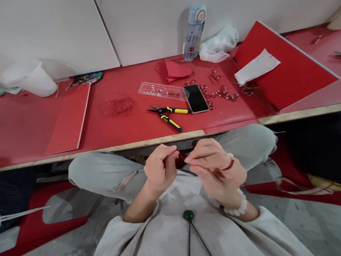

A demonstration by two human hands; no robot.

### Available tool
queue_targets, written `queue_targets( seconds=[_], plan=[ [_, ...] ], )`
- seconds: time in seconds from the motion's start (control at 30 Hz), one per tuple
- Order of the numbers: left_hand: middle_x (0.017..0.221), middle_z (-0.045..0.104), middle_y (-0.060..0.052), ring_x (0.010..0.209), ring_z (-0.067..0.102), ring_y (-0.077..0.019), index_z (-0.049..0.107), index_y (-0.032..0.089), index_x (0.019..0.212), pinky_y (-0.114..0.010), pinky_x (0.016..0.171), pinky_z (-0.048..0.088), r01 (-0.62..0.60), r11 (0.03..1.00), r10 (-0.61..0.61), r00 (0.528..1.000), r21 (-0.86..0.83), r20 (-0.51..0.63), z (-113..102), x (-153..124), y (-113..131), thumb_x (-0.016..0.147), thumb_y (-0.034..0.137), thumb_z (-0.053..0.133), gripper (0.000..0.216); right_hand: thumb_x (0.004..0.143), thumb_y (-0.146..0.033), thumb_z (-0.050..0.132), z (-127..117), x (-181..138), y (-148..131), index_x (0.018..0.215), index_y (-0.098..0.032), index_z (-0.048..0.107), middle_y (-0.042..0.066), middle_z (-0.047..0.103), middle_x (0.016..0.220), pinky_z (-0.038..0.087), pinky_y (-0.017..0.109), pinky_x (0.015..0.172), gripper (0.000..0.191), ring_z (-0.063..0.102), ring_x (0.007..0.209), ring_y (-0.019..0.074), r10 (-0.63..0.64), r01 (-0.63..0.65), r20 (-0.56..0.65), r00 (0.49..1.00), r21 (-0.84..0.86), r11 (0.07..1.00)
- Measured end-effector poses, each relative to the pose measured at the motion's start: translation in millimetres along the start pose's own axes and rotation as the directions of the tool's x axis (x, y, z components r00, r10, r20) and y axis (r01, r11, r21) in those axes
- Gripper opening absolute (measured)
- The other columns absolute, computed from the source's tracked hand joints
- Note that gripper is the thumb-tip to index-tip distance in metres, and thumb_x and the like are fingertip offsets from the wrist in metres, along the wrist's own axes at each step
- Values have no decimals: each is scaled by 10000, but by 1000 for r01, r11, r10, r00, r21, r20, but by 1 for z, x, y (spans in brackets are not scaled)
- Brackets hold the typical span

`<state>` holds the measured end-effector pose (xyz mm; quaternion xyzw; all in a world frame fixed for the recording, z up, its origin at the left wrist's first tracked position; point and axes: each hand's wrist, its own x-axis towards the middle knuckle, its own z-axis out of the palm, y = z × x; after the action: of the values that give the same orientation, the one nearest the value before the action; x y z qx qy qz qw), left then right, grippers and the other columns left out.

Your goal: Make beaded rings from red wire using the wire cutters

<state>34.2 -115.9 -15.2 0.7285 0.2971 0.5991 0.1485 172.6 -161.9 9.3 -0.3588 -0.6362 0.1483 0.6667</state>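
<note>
In front of my chest, above my lap, both hands are raised close together. My left hand (163,165) is closed, thumb pressed against the curled index finger. A short gap to its right, my right hand (218,167) pinches with thumb and fingertips. Whatever the two pinches hold is too thin and small to make out; a hint of red shows between them. On the table beyond lie yellow-and-black snips (166,114) with their blades apart, a loose tangle of thin red cord (118,105), a clear plastic tray (161,92) with small beads, and several small beaded red rings (223,94).
A phone (196,98) lies against the tray's right end. Behind stand a water bottle (194,33) and a crumpled plastic bag (219,44). Red boards lie left (69,117) and right (285,64), the right one under a white packet (257,68). A white bucket (37,78) tilts at left.
</note>
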Motion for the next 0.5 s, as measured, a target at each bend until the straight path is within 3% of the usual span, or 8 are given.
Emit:
queue_targets(
  seconds=[0.17, 0.27, 0.33, 0.37, 0.4, 0.5],
  plan=[
    [735, 753, -38, 585, 679, -112, 657, 178, 955, -189, 523, 521, -82, 997, 81, 992, 14, 93, -3, 4, 7, 1040, 200, 541, 145, 950, -220, 731, -2, 3, -7, 1007, -257, 770, 32, 800, 859, 617, 372, 658, 79, 733, 740, 199, 160, -131, -77, 984, 295, 947],
    [728, 750, -35, 593, 684, -112, 678, 179, 921, -194, 541, 533, 34, 999, -29, 993, -38, 114, -5, 5, 14, 1048, 270, 540, 209, 949, -174, 725, -2, 5, -10, 1031, -254, 780, 28, 799, 872, 616, 295, 537, 127, 737, 674, 166, 219, -171, -96, 971, 358, 918],
    [713, 744, -12, 578, 677, -102, 690, 189, 929, -189, 549, 541, 196, 972, -183, 977, -133, 106, -6, 8, 19, 1038, 357, 573, 232, 937, -137, 732, -2, 4, -12, 1046, -251, 781, 26, 802, 901, 642, 286, 555, 165, 746, 677, 155, 217, -172, -103, 971, 334, 927],
    [693, 736, 1, 564, 669, -97, 693, 193, 932, -186, 546, 544, 305, 930, -288, 951, -204, 110, -6, 11, 21, 1020, 409, 604, 250, 929, -121, 737, -2, 4, -13, 1052, -252, 780, 24, 805, 915, 660, 295, 590, 185, 757, 701, 159, 204, -163, -102, 974, 313, 936],
    [675, 728, 5, 549, 660, -96, 695, 189, 912, -183, 527, 536, 436, 855, -398, 899, -279, 184, -7, 13, 22, 989, 452, 649, 277, 921, -107, 742, -2, 3, -12, 1055, -255, 777, 21, 807, 926, 675, 305, 625, 203, 768, 730, 164, 192, -156, -98, 976, 291, 944],
    [602, 666, 22, 444, 556, -71, 681, 162, 839, -169, 420, 458, 748, 483, -576, 663, -456, 478, -11, 22, 22, 844, 535, 801, 392, 921, -100, 739, -4, 1, -10, 1049, -261, 769, 18, 809, 932, 679, 303, 629, 208, 776, 734, 163, 179, -152, -89, 980, 252, 956]
  ],
)
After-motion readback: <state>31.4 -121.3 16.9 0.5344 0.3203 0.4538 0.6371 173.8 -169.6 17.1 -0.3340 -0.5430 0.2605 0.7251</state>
